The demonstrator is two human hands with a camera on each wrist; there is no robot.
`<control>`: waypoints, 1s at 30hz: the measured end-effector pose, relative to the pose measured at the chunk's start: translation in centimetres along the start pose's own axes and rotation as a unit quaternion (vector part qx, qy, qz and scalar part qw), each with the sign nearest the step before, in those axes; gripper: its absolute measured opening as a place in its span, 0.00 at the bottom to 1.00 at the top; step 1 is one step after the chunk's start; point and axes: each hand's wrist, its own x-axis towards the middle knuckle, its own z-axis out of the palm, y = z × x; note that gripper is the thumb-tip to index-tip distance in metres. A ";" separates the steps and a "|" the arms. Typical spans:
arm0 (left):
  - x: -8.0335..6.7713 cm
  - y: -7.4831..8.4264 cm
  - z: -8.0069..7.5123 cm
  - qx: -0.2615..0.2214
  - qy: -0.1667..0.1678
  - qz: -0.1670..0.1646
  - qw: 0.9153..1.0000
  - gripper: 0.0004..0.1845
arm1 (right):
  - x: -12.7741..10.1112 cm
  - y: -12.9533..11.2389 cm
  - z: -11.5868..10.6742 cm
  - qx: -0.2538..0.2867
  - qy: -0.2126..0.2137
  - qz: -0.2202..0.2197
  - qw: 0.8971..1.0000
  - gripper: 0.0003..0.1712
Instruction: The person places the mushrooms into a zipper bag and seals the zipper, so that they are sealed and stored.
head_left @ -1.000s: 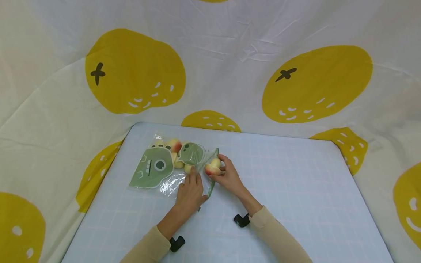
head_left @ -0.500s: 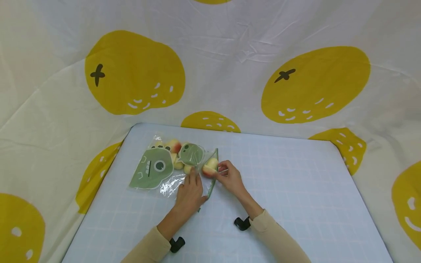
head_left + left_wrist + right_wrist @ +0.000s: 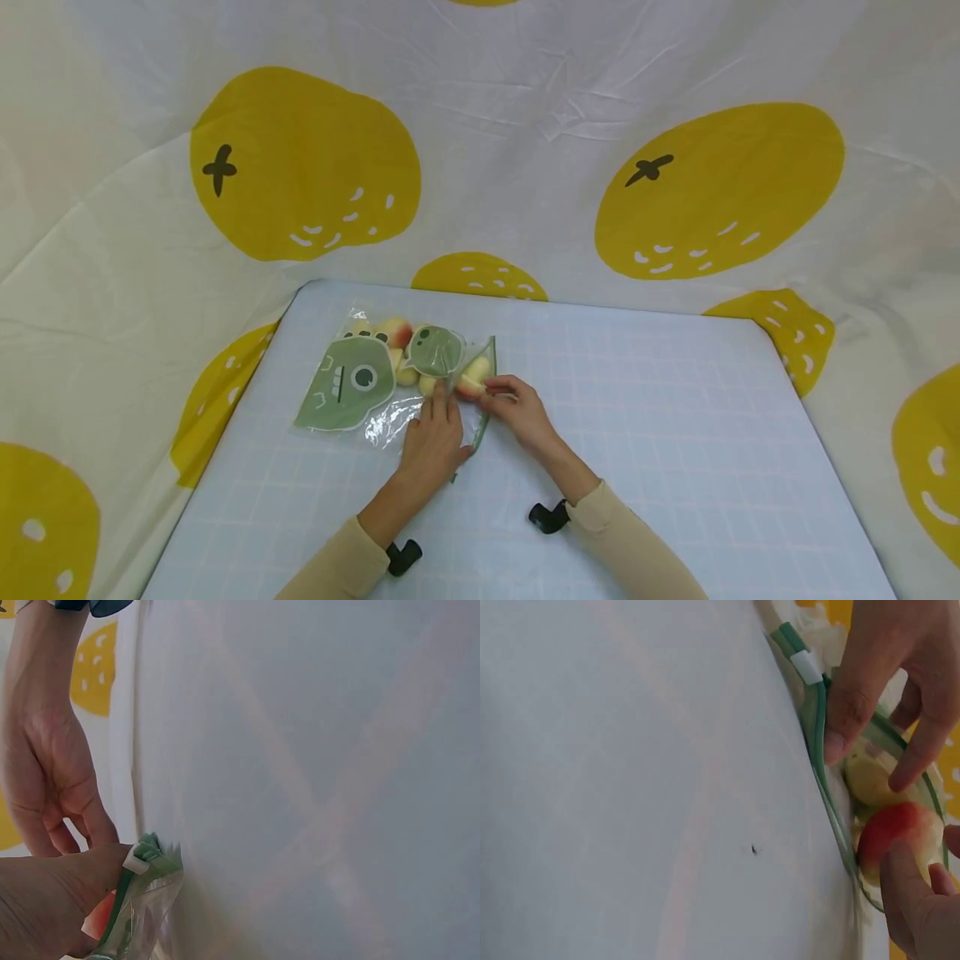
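A clear zip bag with green dinosaur prints lies at the table's left, its green-edged mouth gaping to the right. My left hand rests on it with fingers extended, thumb by the white slider. My right hand has its thumb and fingers on a mushroom-shaped toy, pale yellow with a red-and-yellow rounded end; the toy sits inside the mouth. In the right wrist view, fingers touch its red side. Deeper in the bag are several similar yellow-and-red pieces, partly hidden by the prints.
A pale blue checked cloth covers the table. Behind and around it hangs a white curtain with large yellow fruit prints. A black wrist camera sits below the right wrist, another wrist camera below the left.
My right hand has moved the toy leftward from the bag's edge into its mouth, the film now overlapping it. My left hand has stayed in place on the bag.
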 end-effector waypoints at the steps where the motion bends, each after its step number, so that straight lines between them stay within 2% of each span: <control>1: 0.0 0.0 0.0 0.002 0.003 0.001 1.000 0.57 | 0.1 0.0 0.1 0.015 -0.003 0.005 1.000 0.22; 12: 0.0 0.3 -0.1 0.021 0.019 0.016 0.999 0.57 | 1.3 0.2 0.6 0.064 0.009 0.022 0.998 0.24; 21: -0.2 0.3 0.0 0.020 0.017 0.031 0.999 0.56 | 2.5 0.3 1.7 0.153 -0.040 0.000 0.987 0.28; 30: -0.2 0.2 0.0 0.029 0.019 0.040 0.999 0.54 | 3.7 0.8 2.6 0.164 -0.073 0.027 0.983 0.29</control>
